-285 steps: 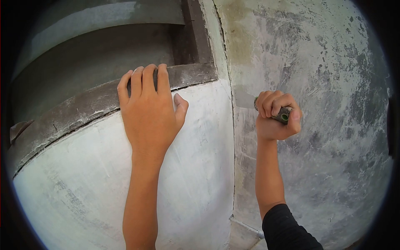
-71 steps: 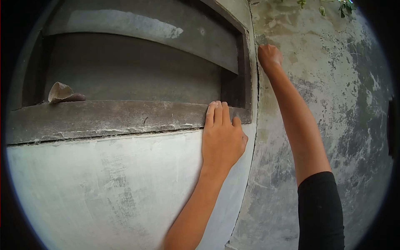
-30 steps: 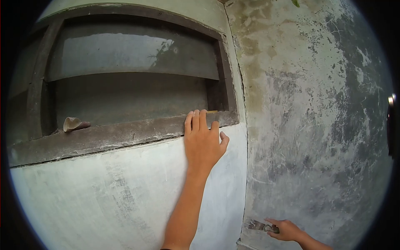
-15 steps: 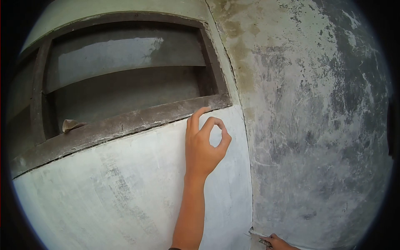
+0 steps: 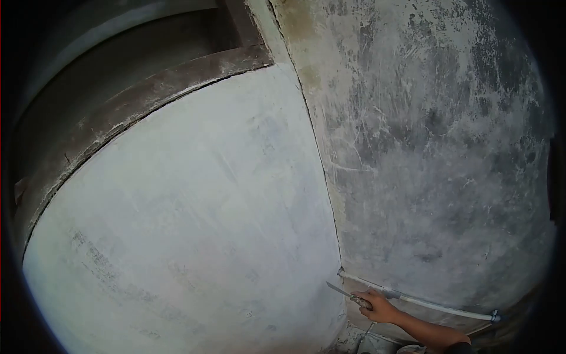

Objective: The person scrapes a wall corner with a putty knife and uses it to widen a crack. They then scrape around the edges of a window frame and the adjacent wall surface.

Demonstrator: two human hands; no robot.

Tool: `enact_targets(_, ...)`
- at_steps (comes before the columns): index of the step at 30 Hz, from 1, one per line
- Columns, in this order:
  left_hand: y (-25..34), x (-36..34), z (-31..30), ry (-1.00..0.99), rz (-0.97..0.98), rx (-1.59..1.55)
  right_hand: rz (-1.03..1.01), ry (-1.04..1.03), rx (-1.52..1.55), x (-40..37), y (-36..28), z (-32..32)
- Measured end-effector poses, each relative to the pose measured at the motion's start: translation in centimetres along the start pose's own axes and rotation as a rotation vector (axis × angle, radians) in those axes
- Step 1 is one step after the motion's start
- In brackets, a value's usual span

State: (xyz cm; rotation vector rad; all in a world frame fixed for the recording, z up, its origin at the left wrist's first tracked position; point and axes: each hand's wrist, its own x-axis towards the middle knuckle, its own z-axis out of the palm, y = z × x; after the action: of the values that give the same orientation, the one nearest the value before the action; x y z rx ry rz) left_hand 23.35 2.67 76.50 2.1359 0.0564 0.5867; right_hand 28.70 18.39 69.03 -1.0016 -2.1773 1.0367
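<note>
My right hand (image 5: pixel 377 307) is closed around the handle of a scraper or putty knife (image 5: pixel 346 292), low at the right of centre. The thin blade points up and left, toward the white wall (image 5: pixel 206 194) beside the corner. Whether the blade touches the wall I cannot tell. Just above and behind this hand runs a pale pipe (image 5: pixel 436 304). My left hand is out of view.
A dark wooden window frame (image 5: pixel 159 88) crosses the upper left. The rough grey wall (image 5: pixel 424 177) fills the right side, with a cracked corner seam between the walls. Below the right hand are partly hidden containers (image 5: pixel 411 349).
My left hand has gone out of view. The view has tilted down, so the window sits higher. More of my right forearm, the scraper and the pipe now show.
</note>
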Motion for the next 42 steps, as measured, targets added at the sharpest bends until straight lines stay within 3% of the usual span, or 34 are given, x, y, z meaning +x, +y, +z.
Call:
enact_targets(2,-1.5,0.4,1.4,0.039,0.117,0.229,0.042,-0.008,0.061,-0.3,0.0,1.1)
enact_targets(6,-9.8,-0.9,10.4,-0.034,0.081,0.110,-0.019,0.063,0.144,-1.6,1.6,3.5)
enact_targets(12,-5.3,-2.2,3.9,0.270,0.109,-0.022,0.097,0.069,0.191,-2.0,-1.3,2.4)
enact_targets(13,-4.8,-2.2,3.4,0.347,0.178,-0.008,-0.042,0.185,0.155,-1.7,-1.5,2.4)
enact_targets(16,-6.4,-4.2,6.3,0.264,0.159,0.052,0.240,0.200,0.844,-1.4,-5.5,0.4)
enact_targets(17,-6.4,-4.1,6.9,0.249,0.128,0.070,0.121,0.239,0.871,-1.0,-5.2,0.7)
enact_targets(22,-6.9,-2.9,7.2,0.262,0.088,0.167,0.041,0.184,0.668,0.6,-7.2,-3.1)
enact_targets(24,-5.5,-1.9,7.2,0.161,0.079,0.131,0.040,0.191,0.603,1.0,-7.4,-4.0)
enact_targets(27,-5.3,-1.2,8.9,-0.012,0.086,0.167,0.060,0.258,0.797,1.6,-7.7,-3.8)
enact_targets(30,-6.5,-2.1,9.3,0.159,0.049,0.080,0.066,0.261,0.871,1.8,-7.7,-3.1)
enact_targets(33,-8.3,-5.0,4.6,0.099,-0.009,0.137,-0.047,0.242,0.784,2.4,-7.9,-3.4)
enact_targets(35,-7.1,-6.6,-3.3,0.305,-0.169,0.155,-0.059,0.305,0.778,2.7,-8.9,-4.2)
enact_targets(38,-4.1,-7.2,-15.4,0.880,-0.185,0.217,-0.029,0.367,0.671,3.7,-10.1,-5.5)
enact_targets(40,-3.4,-6.8,-21.8,0.970,-0.183,0.625,-0.003,0.376,0.670,4.8,-11.3,-6.5)
enact_targets(42,-3.0,-5.7,-26.1,0.986,-0.257,0.750,0.005,0.374,0.774,6.6,-12.8,-7.1)
